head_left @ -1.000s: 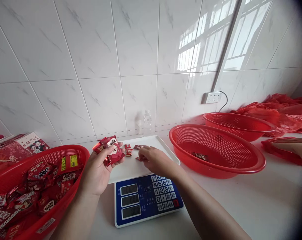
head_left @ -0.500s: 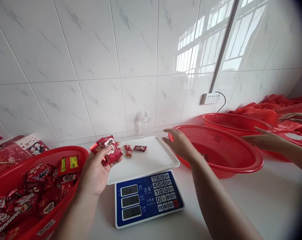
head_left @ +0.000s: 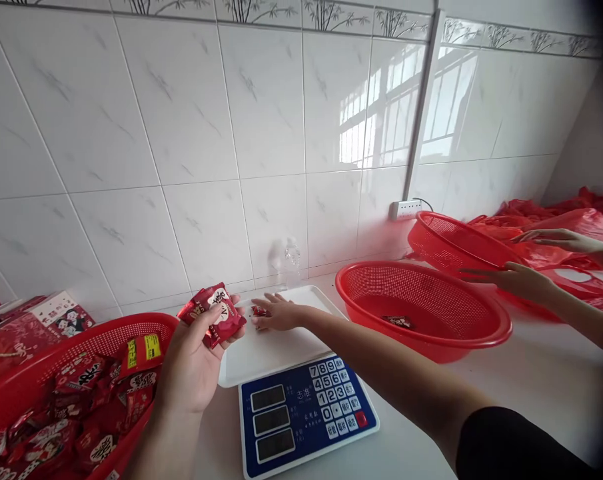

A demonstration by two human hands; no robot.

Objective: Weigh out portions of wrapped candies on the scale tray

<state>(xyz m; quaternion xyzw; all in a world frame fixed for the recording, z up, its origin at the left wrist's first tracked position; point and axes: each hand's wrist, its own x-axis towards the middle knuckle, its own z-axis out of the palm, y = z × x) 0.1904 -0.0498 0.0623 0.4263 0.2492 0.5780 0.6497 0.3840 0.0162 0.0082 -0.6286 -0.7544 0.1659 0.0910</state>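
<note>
My left hand (head_left: 191, 370) is closed around a few red snack packets (head_left: 214, 313), held up left of the scale's tray, thumb on top. Over the white tray (head_left: 248, 360) my right hand (head_left: 281, 313) reaches from the right with its fingers stretched out. A small red packet (head_left: 259, 311) shows at its fingertips; the hand covers whatever else lies beneath it. The blue-faced scale (head_left: 308, 413) stands in front of me, with its displays dark. To the left, a red basket (head_left: 131, 320) holds many red packets.
Right of the scale stands a red perforated basket (head_left: 426, 340) with a packet (head_left: 397, 321) inside. Another person's hands (head_left: 526, 283) are at a tilted red basket (head_left: 444, 243). Red plastic bags (head_left: 571, 230) lie behind. A clear bottle (head_left: 292, 260) stands by the wall.
My right hand has moved left from beside the right basket onto the tray's packets. My left hand keeps its packets. The other person's basket has been lifted into a tilt. The scale's digits have vanished.
</note>
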